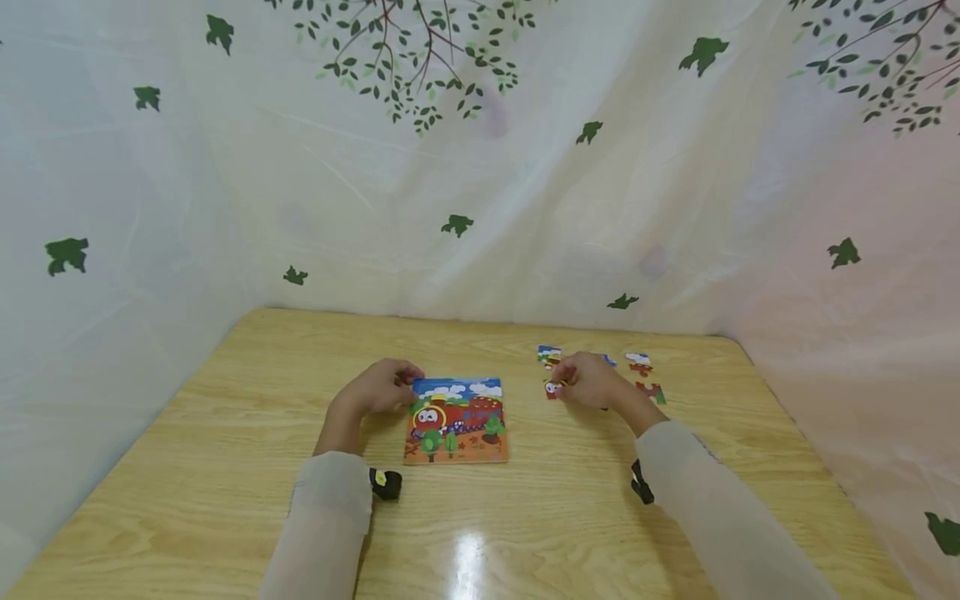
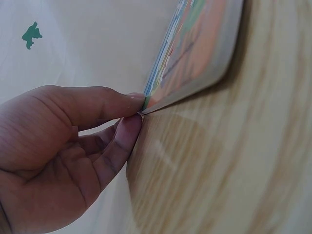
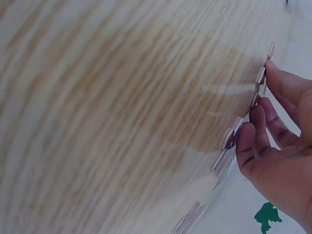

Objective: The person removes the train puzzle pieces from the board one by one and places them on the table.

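Observation:
A square picture board (image 1: 463,442) with a red cartoon train lies flat on the wooden table. My left hand (image 1: 377,387) holds its upper left edge; in the left wrist view the thumb and a finger meet at the corner of the board (image 2: 195,73). To the right of the board, my right hand (image 1: 596,385) pinches a small puzzle piece (image 1: 552,390) showing part of a red face with an eye. In the right wrist view this puzzle piece (image 3: 258,87) sits between thumb and fingers, at or just above the tabletop.
Around the right hand lie more puzzle pieces: one behind it with blue sky (image 1: 549,352), others at its right, a cloud piece (image 1: 638,359) and a red-green piece (image 1: 654,392). A pale curtain (image 1: 360,233) with leaf prints hangs behind the table (image 1: 300,358).

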Tool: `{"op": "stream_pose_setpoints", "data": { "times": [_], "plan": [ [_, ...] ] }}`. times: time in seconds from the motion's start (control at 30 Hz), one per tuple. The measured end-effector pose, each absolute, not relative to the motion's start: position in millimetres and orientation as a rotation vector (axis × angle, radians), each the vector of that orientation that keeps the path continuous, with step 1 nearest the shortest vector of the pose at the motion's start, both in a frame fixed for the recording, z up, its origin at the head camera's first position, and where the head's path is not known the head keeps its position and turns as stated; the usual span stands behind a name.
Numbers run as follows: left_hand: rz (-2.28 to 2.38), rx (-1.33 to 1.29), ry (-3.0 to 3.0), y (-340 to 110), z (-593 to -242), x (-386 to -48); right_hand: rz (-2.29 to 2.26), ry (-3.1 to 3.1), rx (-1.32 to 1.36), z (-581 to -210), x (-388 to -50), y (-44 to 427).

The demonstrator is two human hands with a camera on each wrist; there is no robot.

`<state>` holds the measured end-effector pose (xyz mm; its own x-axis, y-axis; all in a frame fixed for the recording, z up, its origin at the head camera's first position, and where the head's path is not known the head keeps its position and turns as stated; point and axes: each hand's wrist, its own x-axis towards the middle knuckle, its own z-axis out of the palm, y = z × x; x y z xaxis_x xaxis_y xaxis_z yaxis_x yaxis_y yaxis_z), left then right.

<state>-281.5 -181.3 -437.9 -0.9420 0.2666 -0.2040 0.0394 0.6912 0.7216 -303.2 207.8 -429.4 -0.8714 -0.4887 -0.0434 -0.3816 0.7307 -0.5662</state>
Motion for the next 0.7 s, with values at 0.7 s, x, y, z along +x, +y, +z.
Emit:
{"op": "stream_pose_setpoints", "data": {
  "times": [0.7],
  "plan": [
    [1.116, 0.241, 2.606, -180, -434, -279, -0.853, 2.774, -0.833, -426, -291, 194]
  ]
}}
